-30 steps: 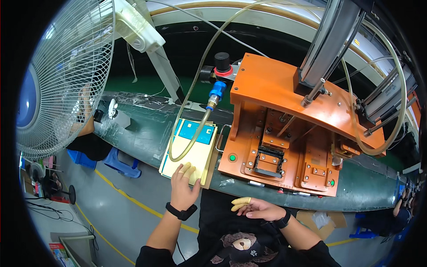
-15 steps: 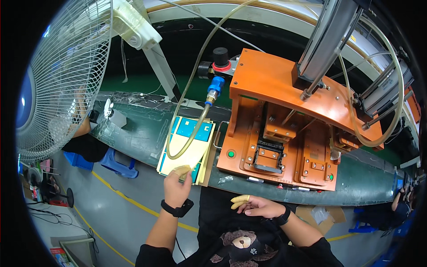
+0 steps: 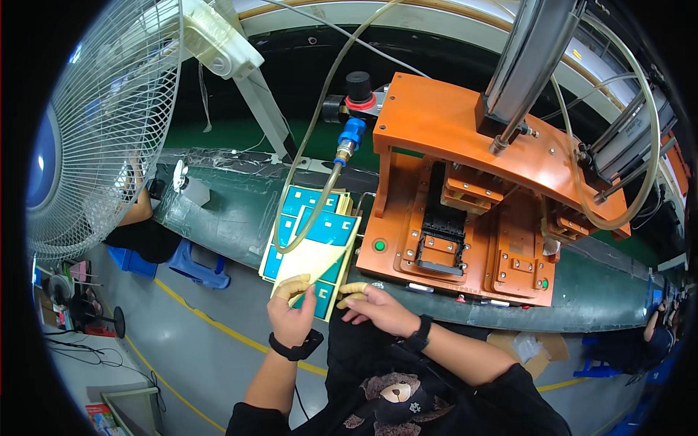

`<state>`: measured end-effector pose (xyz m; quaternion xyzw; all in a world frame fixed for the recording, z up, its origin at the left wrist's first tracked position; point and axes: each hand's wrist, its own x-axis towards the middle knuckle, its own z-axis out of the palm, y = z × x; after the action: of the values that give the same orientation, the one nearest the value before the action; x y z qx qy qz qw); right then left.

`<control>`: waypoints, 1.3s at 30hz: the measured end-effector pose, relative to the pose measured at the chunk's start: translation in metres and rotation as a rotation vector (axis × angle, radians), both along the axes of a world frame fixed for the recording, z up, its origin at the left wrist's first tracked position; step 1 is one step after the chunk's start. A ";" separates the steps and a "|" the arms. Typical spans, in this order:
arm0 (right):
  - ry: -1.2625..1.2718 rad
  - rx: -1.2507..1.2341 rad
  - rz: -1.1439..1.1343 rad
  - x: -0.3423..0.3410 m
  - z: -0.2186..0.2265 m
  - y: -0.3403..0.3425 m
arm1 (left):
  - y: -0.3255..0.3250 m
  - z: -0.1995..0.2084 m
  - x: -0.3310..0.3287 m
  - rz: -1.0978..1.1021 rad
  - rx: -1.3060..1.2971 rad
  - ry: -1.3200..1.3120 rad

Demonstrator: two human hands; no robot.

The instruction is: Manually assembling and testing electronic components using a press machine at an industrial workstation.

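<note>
My left hand (image 3: 291,314) grips the near edge of a thin yellow sheet (image 3: 314,256) with teal squares on it, lifted off a stack of the same sheets (image 3: 302,221) on the green bench. My right hand (image 3: 376,307) touches the sheet's right near corner with its fingertips. Both hands wear yellowish finger cots and a dark wristband. The orange press fixture (image 3: 469,218) stands just right of the stack, with a black nest (image 3: 440,243) at its middle.
A clear hose (image 3: 309,167) with a blue fitting curves down over the stack. A large white fan (image 3: 102,123) stands at the left. The green bench (image 3: 225,211) runs across; grey floor with a yellow line lies below. Another person sits at far left.
My left hand has lifted a sheet off the stack toward me. My right hand moved left from my lap to the sheet's corner.
</note>
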<state>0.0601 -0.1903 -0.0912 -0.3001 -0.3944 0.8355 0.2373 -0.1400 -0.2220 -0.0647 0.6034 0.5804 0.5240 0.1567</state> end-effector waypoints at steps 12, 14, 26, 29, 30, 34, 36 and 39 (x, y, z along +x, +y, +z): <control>-0.275 0.007 -0.245 -0.062 -0.016 0.017 | 0.018 0.000 -0.032 0.173 0.016 -0.441; -0.255 -0.086 -0.293 -0.063 -0.012 0.017 | 0.023 0.004 -0.056 0.288 0.054 -0.508; -0.319 0.017 -0.388 -0.074 -0.037 0.025 | -0.027 0.050 -0.081 -0.101 0.044 0.103; -0.386 -0.018 -0.285 -0.066 -0.036 0.029 | -0.035 0.049 -0.050 -0.200 -0.009 0.138; -0.389 -0.018 -0.276 -0.063 -0.041 0.025 | -0.036 0.049 -0.038 -0.219 -0.012 0.149; -0.328 -0.025 -0.238 -0.031 -0.029 0.006 | -0.041 0.035 -0.008 -0.213 0.016 0.097; -0.071 -0.007 -0.310 -0.025 -0.015 -0.014 | -0.050 0.034 0.004 -0.208 -0.022 0.082; -0.046 0.065 -0.365 -0.020 0.000 -0.015 | -0.050 0.028 0.018 -0.275 -0.005 0.175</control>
<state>0.0397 -0.2058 -0.0907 -0.3780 -0.3654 0.7583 0.3855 -0.1216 -0.2724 -0.0363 0.7203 0.5048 0.4415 0.1772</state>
